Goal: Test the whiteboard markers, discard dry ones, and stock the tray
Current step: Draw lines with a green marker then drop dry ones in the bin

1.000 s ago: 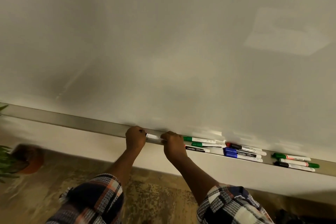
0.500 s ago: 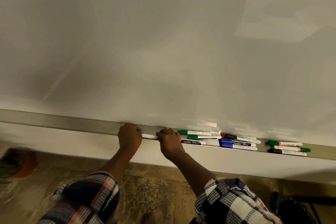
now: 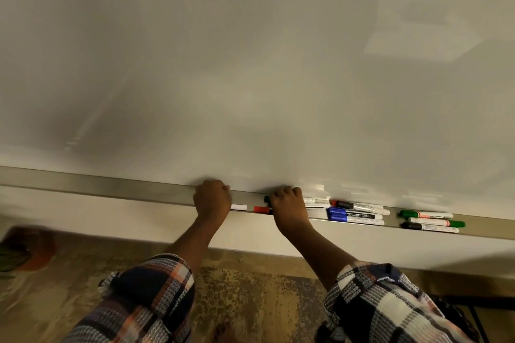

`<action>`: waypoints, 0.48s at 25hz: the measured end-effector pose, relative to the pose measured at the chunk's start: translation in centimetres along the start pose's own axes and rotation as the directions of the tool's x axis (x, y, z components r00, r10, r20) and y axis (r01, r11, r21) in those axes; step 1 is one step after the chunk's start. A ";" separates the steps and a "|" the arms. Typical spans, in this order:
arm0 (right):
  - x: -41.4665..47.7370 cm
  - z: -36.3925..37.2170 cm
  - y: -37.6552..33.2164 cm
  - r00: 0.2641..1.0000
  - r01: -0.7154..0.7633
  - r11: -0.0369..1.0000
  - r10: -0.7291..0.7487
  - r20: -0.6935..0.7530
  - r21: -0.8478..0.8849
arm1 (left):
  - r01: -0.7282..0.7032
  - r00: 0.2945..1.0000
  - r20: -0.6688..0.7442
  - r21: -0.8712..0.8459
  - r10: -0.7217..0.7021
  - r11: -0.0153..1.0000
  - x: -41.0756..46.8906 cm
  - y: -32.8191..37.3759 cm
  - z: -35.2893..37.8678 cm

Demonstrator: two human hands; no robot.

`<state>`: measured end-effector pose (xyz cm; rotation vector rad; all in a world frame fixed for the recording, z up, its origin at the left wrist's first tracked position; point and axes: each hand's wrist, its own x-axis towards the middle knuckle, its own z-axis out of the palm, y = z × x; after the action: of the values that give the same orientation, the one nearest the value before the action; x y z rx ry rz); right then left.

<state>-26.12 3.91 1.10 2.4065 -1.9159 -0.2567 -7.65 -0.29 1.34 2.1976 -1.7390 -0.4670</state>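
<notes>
Both fists sit low centre: left hand [image 3: 212,199] clenched on a white marker body [image 3: 238,207], right hand [image 3: 288,205] closed around its red cap [image 3: 261,209]. Marker lies lengthwise along the tray [image 3: 111,188], directly between them, so I reckon it's pulling apart sideways.

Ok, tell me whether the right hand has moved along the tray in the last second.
Yes. The right hand has slid rightward along the tray, closer to the blue markers.

A marker body [image 3: 239,207] is gripped in the left hand [image 3: 211,200], its red cap [image 3: 260,209] in the right hand [image 3: 288,207], just above the tray [image 3: 111,189].
</notes>
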 end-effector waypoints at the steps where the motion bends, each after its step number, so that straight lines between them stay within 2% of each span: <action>1: 0.1 0.0 0.2 1.000 0.015 0.999 -0.015 -0.004 -0.038 | -0.002 1.000 0.025 -0.016 0.002 1.000 -0.1 0.8 0.0; 7: 0.2 -0.1 0.1 0.995 0.078 0.994 -0.082 -0.050 -0.082 | 0.025 0.993 0.118 -0.181 -0.003 0.983 -0.5 3.4 -0.3; 9: 0.0 0.2 0.4 0.980 0.115 0.992 -0.122 -0.154 -0.055 | 0.023 0.991 0.130 -0.240 0.009 0.970 -1.2 4.2 -0.6; 12: 0.0 -0.1 1.3 0.916 0.199 0.979 -0.174 -0.361 0.032 | 0.051 0.991 0.135 -0.358 -0.002 0.932 -3.0 6.7 -1.8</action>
<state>-27.36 3.64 1.40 2.4690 -1.5635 0.2308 -13.35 1.21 6.01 1.9659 -1.5379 -0.8820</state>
